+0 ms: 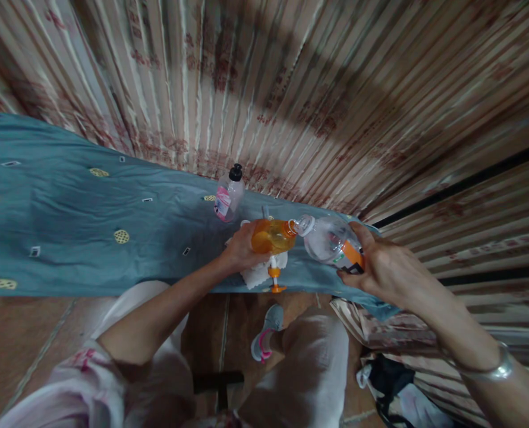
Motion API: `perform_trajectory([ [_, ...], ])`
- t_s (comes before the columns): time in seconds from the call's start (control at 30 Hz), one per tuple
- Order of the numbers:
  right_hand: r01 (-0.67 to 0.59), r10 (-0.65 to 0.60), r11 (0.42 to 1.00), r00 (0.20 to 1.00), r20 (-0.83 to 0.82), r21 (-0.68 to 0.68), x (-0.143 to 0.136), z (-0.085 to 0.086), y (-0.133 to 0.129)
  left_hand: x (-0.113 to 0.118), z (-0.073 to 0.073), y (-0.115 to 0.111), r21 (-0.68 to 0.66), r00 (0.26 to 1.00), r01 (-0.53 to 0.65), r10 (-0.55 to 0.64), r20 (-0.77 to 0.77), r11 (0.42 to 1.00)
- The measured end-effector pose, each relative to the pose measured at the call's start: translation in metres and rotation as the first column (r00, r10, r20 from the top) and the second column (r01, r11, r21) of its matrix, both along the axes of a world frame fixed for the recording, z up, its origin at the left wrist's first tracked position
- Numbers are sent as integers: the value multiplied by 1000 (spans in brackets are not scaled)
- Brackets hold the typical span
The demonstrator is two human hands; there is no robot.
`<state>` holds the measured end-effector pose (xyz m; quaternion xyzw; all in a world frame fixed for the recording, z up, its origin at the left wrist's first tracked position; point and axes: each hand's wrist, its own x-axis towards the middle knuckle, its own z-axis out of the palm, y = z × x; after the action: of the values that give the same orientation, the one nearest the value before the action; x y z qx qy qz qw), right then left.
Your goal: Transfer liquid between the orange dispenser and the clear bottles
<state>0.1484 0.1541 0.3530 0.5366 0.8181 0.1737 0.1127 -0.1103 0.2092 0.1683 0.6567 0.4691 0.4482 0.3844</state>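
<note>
My left hand [244,249] is wrapped round an orange see-through bottle [273,236], tilted with its open neck toward the right. My right hand [378,261] grips a clear plastic bottle [327,238] with an orange label, also tipped on its side. The two bottle mouths meet or nearly meet; whether they touch I cannot tell. Under the orange bottle lies a white cloth or tissue [258,274]. An orange and white pump top [274,279] rests by the table's front edge, just below the orange bottle.
A clear bottle with a black cap and pink label [229,195] stands toward the back of the narrow table with its blue patterned cloth [77,226]. A pleated curtain [255,89] rises right behind. Dark and white fabric items [393,383] lie on the floor at right.
</note>
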Motion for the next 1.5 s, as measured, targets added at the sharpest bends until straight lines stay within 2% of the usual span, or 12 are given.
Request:
perform_trajectory([
  [0.2,18,-18,1000,1000,8,2,-2,1,0,-1,-1,1,14,1000,21,-21,11,1000],
  [0.53,2,-2,1000,1000,-10,-15,-4,4,-1,0,6,-1,-7,1000,11,-11,13,1000],
  [0.8,2,-2,1000,1000,-2,-7,-1,2,0,1,3,-1,19,999,29,-30,40,999],
  [1.07,-21,21,1000,1000,-14,15,-2,3,-1,-2,13,-3,43,997,69,-69,20,997],
  [1.5,-14,14,1000,1000,5,5,-2,4,-1,-4,12,-3,43,994,102,-104,37,994],
])
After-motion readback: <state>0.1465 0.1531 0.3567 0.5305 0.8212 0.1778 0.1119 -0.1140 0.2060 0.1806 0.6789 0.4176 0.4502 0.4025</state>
